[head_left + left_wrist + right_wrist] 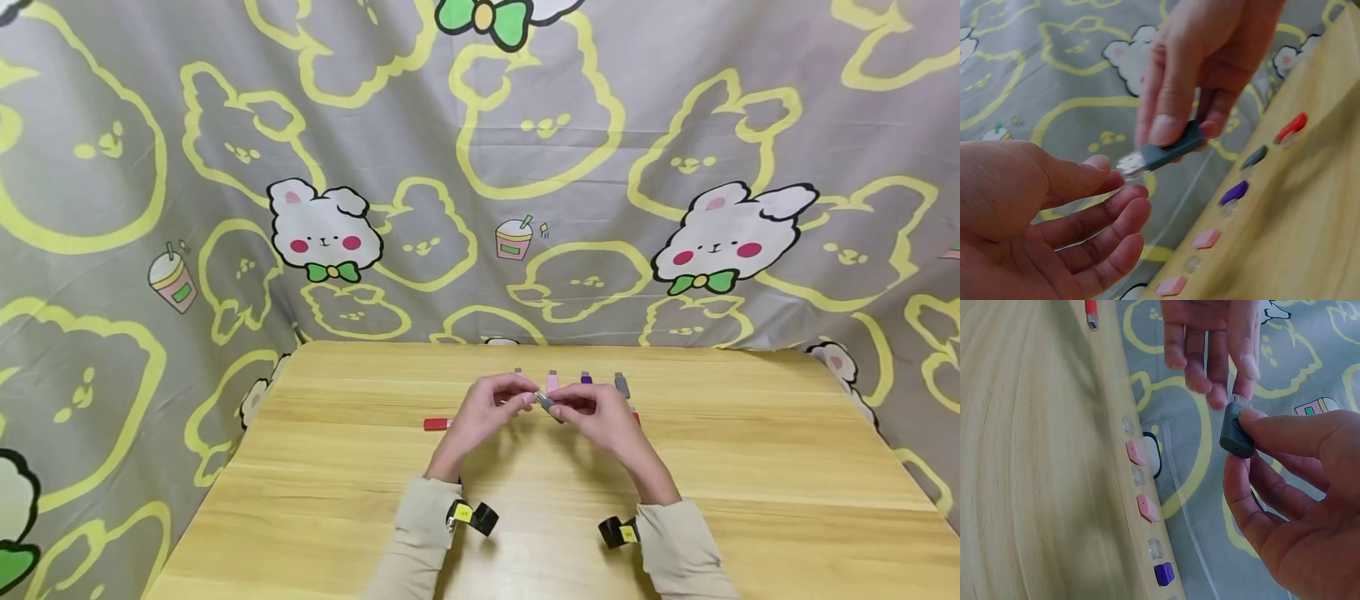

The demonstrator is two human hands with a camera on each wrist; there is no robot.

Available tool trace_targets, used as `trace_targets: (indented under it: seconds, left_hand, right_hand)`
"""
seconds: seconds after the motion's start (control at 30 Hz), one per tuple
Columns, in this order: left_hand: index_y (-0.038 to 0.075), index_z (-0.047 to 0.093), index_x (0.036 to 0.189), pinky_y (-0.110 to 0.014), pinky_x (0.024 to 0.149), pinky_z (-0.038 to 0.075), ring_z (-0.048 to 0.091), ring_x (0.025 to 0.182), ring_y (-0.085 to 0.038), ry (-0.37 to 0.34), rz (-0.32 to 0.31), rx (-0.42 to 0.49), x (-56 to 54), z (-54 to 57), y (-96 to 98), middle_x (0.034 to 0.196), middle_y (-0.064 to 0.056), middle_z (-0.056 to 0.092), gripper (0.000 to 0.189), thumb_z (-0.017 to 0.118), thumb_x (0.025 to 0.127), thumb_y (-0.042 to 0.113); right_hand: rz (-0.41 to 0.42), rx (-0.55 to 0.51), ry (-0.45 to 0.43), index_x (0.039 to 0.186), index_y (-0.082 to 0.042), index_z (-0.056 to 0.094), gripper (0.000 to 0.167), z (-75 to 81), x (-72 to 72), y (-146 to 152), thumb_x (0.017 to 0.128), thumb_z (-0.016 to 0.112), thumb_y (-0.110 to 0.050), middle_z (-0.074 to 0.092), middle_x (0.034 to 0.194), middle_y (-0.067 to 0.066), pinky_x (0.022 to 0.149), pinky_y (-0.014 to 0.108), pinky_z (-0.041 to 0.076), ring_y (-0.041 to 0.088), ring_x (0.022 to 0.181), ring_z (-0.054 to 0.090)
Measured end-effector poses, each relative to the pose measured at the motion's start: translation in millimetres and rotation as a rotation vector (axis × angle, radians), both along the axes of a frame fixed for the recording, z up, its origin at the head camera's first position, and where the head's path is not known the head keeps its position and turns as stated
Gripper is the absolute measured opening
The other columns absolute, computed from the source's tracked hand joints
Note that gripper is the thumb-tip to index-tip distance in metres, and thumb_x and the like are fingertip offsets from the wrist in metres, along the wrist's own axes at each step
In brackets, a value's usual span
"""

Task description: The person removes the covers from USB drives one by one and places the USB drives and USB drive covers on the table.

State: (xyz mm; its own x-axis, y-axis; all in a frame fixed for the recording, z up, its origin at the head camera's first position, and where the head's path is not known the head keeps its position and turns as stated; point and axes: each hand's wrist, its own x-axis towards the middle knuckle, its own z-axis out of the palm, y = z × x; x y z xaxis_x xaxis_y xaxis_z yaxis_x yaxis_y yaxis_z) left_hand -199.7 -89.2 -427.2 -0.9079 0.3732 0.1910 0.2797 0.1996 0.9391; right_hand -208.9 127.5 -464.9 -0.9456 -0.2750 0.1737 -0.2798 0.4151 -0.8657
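A dark grey USB flash drive point(1172, 153) is held up above the table between both hands. My right hand point(597, 412) pinches its body between thumb and fingers. Toward my left hand points the drive's shiny, clear-looking plug end point(1132, 164). The thumb and index finger of my left hand point(491, 408) pinch at that end, while its other fingers point(1194, 362) spread loosely beside it. Whether a clear cap covers the plug, I cannot tell.
Along the table point(337, 483) runs a row of USB drives: pink point(552, 381), purple point(587, 378) and grey point(621, 384). Small clear pieces point(1155, 549) lie among them. One red drive point(435, 424) is left of my left hand. A patterned curtain point(420, 150) hangs behind.
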Motion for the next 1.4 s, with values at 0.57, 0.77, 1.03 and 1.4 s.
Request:
trace_targets:
  seconds: [0.57,0.77,1.03,1.4]
  left_hand:
    - [-0.013,0.070,0.105,-0.058,0.078,0.058,0.069,0.086,-0.045,-0.031,0.033,0.019,-14.9,-28.2,14.0,0.098,-0.027,0.071,0.012,0.068,0.095,-0.006]
    - [-0.006,0.072,0.106,-0.052,0.078,0.059,0.071,0.088,-0.041,-0.040,0.056,0.052,-17.0,-36.5,14.7,0.099,-0.021,0.073,0.013,0.071,0.094,-0.001]
    - [-0.005,0.073,0.103,-0.043,0.075,0.061,0.070,0.079,-0.024,-0.047,0.074,0.061,-16.5,-36.8,15.2,0.095,-0.018,0.073,0.010,0.072,0.094,0.000]
    - [-0.004,0.075,0.100,-0.033,0.073,0.060,0.066,0.072,-0.010,-0.114,0.113,0.070,-15.3,-33.9,15.7,0.090,-0.012,0.073,0.008,0.074,0.092,-0.002]
  right_hand:
    - [0.040,-0.063,0.003,0.106,-0.003,0.078,0.014,5.7,3.5,5,0.093,0.077,-0.008,0.075,0.099,0.008,0.072,0.025,0.059,0.017,0.084,0.071]
    - [0.031,-0.061,-0.008,0.105,-0.003,0.078,0.013,6.7,4.0,3,0.092,0.077,-0.006,0.074,0.098,0.008,0.071,0.025,0.059,0.018,0.083,0.071]
    - [0.022,-0.043,-0.025,0.104,-0.003,0.077,0.014,9.7,5.1,2,0.090,0.079,-0.005,0.075,0.096,0.008,0.070,0.026,0.059,0.017,0.081,0.071]
    - [0.040,-0.036,-0.033,0.105,-0.002,0.077,0.015,12.8,7.1,4,0.090,0.079,-0.003,0.075,0.095,0.008,0.071,0.026,0.059,0.019,0.083,0.072]
